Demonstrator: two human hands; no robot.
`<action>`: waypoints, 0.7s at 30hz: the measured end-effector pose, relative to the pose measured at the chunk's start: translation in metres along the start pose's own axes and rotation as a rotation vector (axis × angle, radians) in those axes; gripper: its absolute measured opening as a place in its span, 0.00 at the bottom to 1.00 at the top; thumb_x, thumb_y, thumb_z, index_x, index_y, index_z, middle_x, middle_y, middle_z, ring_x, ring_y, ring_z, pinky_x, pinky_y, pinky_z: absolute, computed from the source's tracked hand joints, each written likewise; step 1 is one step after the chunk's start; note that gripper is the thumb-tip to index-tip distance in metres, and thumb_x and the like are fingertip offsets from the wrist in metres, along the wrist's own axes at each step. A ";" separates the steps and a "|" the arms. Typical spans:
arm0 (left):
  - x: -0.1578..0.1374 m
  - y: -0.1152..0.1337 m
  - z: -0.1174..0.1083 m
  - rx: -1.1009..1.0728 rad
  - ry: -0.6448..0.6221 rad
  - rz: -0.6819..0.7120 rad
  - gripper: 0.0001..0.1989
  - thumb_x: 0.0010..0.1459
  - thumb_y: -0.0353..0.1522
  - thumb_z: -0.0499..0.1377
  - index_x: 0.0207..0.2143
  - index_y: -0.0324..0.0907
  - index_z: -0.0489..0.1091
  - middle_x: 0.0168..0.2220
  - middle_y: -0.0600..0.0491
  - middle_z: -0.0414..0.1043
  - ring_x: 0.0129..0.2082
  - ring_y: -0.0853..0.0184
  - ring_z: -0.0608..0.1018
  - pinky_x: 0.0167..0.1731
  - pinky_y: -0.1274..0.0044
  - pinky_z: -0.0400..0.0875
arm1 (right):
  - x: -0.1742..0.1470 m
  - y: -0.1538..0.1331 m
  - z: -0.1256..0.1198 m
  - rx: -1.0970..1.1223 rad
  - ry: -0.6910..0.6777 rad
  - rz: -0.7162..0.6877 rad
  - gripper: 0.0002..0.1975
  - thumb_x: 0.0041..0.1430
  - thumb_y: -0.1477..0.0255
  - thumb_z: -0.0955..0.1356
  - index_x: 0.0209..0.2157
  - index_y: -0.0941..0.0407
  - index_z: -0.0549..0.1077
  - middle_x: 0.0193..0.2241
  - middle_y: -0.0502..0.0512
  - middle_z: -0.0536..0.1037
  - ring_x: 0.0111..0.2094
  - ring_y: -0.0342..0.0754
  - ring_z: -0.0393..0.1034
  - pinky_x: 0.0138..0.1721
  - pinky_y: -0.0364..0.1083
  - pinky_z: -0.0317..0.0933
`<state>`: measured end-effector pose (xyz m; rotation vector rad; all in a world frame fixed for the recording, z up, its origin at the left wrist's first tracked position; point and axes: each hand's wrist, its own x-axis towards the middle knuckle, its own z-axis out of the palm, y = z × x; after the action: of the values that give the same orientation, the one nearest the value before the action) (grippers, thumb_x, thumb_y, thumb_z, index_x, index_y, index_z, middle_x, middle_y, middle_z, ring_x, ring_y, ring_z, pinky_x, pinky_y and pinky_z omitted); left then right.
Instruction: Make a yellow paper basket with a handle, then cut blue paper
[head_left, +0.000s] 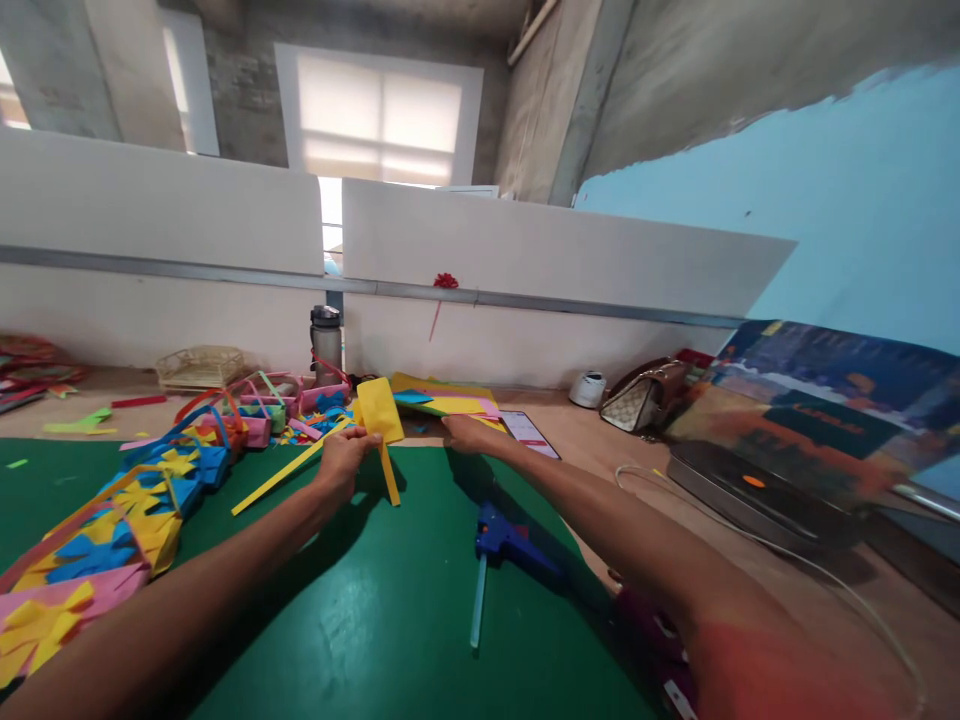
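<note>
My left hand (346, 462) pinches a yellow felt piece (380, 410), a rounded rectangle held up over the green mat (337, 620). One yellow strip (289, 470) slants down to the left of that hand, and a shorter one (390, 478) hangs below the piece. My right hand (466, 436) reaches to the near edge of a stack of coloured felt sheets (442, 395); its fingers are too small and hidden to read. Below it on the mat lies a blue glue gun (510, 545) with a clear glue stick (478, 600) in it.
Felt baskets with star shapes (139, 495) line the left side. Behind them are a wire basket (201, 368) and a grey bottle (326, 345). To the right lie a phone (530, 434), a white device (587, 389), a handbag (637, 400), a dark case (757, 490) and a cable (742, 540).
</note>
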<state>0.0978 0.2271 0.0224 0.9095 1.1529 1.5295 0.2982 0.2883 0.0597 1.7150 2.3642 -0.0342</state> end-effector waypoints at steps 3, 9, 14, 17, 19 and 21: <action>0.001 -0.003 -0.002 -0.003 -0.003 -0.003 0.08 0.29 0.29 0.64 0.15 0.37 0.66 0.12 0.59 0.64 0.13 0.77 0.61 0.15 0.82 0.53 | 0.004 0.006 -0.005 -0.028 0.025 0.009 0.15 0.59 0.68 0.63 0.47 0.58 0.65 0.45 0.57 0.69 0.42 0.49 0.67 0.41 0.52 0.64; 0.002 -0.006 -0.008 -0.003 0.010 -0.003 0.08 0.29 0.29 0.64 0.15 0.37 0.67 0.12 0.58 0.64 0.12 0.77 0.61 0.15 0.81 0.52 | 0.014 0.002 -0.005 -0.097 0.066 0.031 0.15 0.59 0.68 0.64 0.47 0.58 0.66 0.46 0.57 0.69 0.42 0.49 0.67 0.41 0.52 0.64; 0.003 -0.006 -0.008 -0.003 -0.002 -0.005 0.09 0.28 0.29 0.65 0.14 0.37 0.66 0.12 0.60 0.63 0.13 0.77 0.62 0.16 0.81 0.54 | 0.024 -0.016 0.005 -0.128 0.055 0.031 0.15 0.59 0.68 0.64 0.47 0.58 0.66 0.46 0.58 0.69 0.42 0.49 0.67 0.42 0.52 0.64; 0.004 -0.006 -0.009 -0.004 -0.016 -0.006 0.10 0.28 0.30 0.65 0.15 0.37 0.67 0.13 0.59 0.65 0.14 0.76 0.63 0.17 0.81 0.55 | 0.030 -0.022 0.012 -0.122 0.040 0.037 0.15 0.59 0.68 0.63 0.47 0.58 0.66 0.46 0.57 0.69 0.42 0.48 0.67 0.41 0.52 0.64; 0.004 -0.005 -0.009 -0.005 -0.023 -0.005 0.10 0.28 0.30 0.66 0.15 0.37 0.67 0.14 0.59 0.66 0.14 0.76 0.64 0.17 0.82 0.56 | 0.034 -0.022 0.015 -0.115 0.041 0.050 0.15 0.59 0.68 0.63 0.47 0.58 0.66 0.46 0.57 0.69 0.42 0.48 0.67 0.41 0.52 0.64; 0.003 -0.004 -0.008 -0.006 -0.027 -0.002 0.10 0.29 0.31 0.66 0.16 0.37 0.67 0.15 0.58 0.66 0.15 0.76 0.64 0.17 0.82 0.56 | 0.039 -0.019 0.015 -0.105 0.053 0.063 0.15 0.59 0.68 0.63 0.47 0.58 0.66 0.46 0.57 0.69 0.42 0.48 0.67 0.41 0.52 0.64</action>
<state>0.0907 0.2281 0.0161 0.9219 1.1290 1.5139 0.2715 0.3162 0.0352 1.7600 2.3026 0.1442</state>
